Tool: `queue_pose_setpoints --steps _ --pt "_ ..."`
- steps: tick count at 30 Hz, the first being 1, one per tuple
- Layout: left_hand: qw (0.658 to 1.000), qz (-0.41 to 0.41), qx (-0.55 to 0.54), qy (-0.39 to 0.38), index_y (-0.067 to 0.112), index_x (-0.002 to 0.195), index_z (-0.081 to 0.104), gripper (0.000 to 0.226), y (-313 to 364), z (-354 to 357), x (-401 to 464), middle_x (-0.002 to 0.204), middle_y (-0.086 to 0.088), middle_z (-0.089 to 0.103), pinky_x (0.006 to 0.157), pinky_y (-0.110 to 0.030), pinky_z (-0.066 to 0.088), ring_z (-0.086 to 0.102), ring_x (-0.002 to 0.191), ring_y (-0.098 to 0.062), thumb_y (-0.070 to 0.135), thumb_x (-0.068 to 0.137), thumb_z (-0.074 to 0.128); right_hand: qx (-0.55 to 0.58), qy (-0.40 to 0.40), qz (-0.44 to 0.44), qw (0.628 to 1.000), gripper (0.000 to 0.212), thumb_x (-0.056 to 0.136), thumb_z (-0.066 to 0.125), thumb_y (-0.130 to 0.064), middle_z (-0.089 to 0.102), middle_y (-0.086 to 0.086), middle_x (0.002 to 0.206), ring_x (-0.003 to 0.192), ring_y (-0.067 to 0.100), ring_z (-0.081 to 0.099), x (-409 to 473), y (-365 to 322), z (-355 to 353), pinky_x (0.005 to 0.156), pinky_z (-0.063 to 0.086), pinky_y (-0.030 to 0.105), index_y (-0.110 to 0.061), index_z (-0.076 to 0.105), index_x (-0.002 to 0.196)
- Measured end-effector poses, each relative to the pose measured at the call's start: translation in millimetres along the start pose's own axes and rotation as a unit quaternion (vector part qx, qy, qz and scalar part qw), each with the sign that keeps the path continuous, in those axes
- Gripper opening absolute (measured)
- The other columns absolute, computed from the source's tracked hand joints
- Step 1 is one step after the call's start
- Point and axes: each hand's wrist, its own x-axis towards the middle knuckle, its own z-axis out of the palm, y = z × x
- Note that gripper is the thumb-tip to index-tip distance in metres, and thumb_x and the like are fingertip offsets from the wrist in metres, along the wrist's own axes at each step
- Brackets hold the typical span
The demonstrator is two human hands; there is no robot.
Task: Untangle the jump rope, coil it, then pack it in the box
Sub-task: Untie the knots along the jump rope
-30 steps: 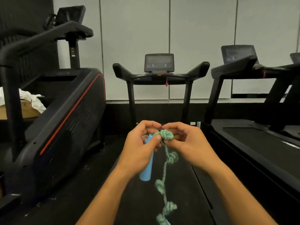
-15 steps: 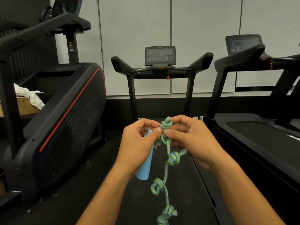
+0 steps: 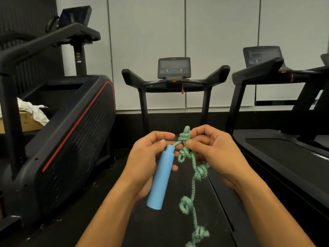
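A black treadmill (image 3: 175, 81) stands by a grey wall, and both bare arms reach out over its dark belt. The left hand (image 3: 147, 163) curls its fingers round a smooth light-blue plastic handle (image 3: 161, 180), which tilts down. The right hand (image 3: 215, 154) pinches the top knot of the green-and-blue braided jump rope (image 3: 185, 139), which hangs down in more knots.

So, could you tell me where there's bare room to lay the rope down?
The dark treadmill belt below the hands, between its side rails, is bare left of the hanging rope. The right treadmill's belt is bare too. The cardboard box is crowded with white cloth.
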Motion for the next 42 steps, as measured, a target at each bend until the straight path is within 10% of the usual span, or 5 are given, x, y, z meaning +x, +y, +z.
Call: queue_pose_setpoints --steps 15,22,29,35,42 --pt "0.976 0.165 0.139 0.032 0.015 0.099 0.073 0.026 1 3 -2 0.088 0.0 0.078 0.077 -0.022 0.057 0.073 0.085 -0.011 0.001 0.078 0.078 -0.11 -0.001 -0.144 0.983 0.022 0.08 0.079 -0.009 0.076 -0.005 0.088 0.086 0.006 0.072 -8 -17 11 0.075 0.054 0.019 -0.02 0.07 0.096" --pt "0.9 0.266 0.324 0.118 0.029 0.1 0.067 0.038 2 4 -7 0.088 0.011 0.069 0.081 -0.007 0.043 0.066 0.091 -0.003 0.004 0.076 0.083 -0.085 -0.053 -0.123 0.987 0.044 0.08 0.063 0.016 0.077 -0.004 0.099 0.097 0.012 0.071 -8 -15 11 0.089 0.057 0.032 -0.021 0.072 0.103" --pt "0.835 0.352 0.39 0.161 0.034 0.115 0.057 0.048 -1 6 -11 0.091 0.019 0.061 0.086 -0.053 0.05 0.06 0.097 -0.011 0.015 0.077 0.078 -0.036 -0.075 -0.093 0.992 0.036 0.083 0.07 0.007 0.076 0.002 0.102 0.097 0.018 0.072 -8 -15 11 0.086 0.059 0.033 -0.02 0.071 0.106" --pt "0.907 0.259 0.313 0.111 0.032 0.118 0.055 0.048 4 6 -10 0.087 0.012 0.073 0.083 -0.016 0.048 0.068 0.089 -0.004 0.01 0.082 0.08 -0.046 -0.027 -0.1 0.993 0.03 0.084 0.074 -0.004 0.077 0.005 0.094 0.092 0.025 0.073 -7 -13 16 0.09 0.057 0.048 -0.023 0.069 0.107" --pt "0.978 0.124 0.156 0.053 0.027 0.117 0.056 0.039 6 -1 -6 0.089 -0.001 0.077 0.081 -0.033 0.057 0.075 0.088 -0.016 0.002 0.09 0.07 -0.075 0.0 -0.109 0.991 0.026 0.084 0.074 -0.013 0.072 0.009 0.076 0.069 0.016 0.068 -6 -12 15 0.066 0.054 0.027 -0.021 0.067 0.107"
